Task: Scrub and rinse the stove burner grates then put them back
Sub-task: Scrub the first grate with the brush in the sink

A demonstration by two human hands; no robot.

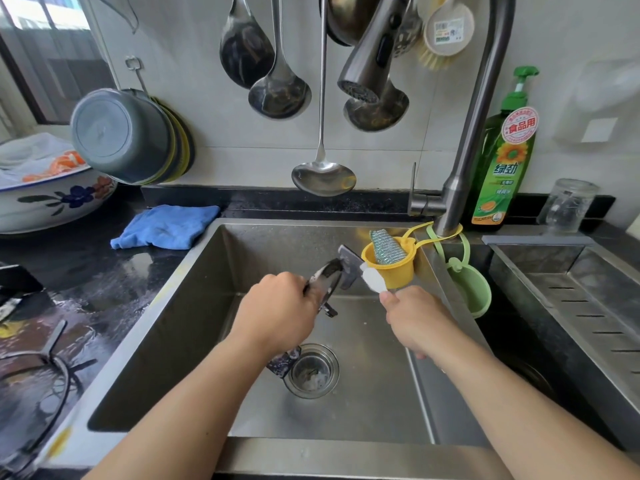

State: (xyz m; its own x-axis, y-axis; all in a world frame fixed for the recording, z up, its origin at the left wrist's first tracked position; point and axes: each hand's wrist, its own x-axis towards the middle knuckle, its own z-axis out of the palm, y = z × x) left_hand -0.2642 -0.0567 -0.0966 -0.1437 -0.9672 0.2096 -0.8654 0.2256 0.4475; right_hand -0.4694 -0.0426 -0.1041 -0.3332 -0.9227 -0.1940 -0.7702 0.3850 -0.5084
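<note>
Step in hand: scrubbing — judged from the tool raised at the grate and no water visible from the tap [360,88].
Grate: the burner grate [332,275] is held up over the middle of the sink [194,306], clear of the floor; a lower end pokes out beneath the left wrist, just beside the drain [313,370].
Long axis: it runs from near the drain up and away toward the sink's back right corner, its flat upper prong next to the yellow holder [394,268].
Left hand: the left hand [277,310] is clenched round the grate's middle.
Right hand: the right hand [415,318] grips the handle of a white brush [372,280], whose head points up-left.
Key relation: the brush head sits just right of the upper prong, touching or nearly so — I cannot tell which. The right hand is nearer that end, so the next stroke probably runs leftward along it.
Second grate: another grate [45,362] lies on the wet stove at the worktop's front left corner.
Nearby: a blue cloth [166,226] at the sink's back left corner, a green soap bottle [505,161] behind the tap.
</note>
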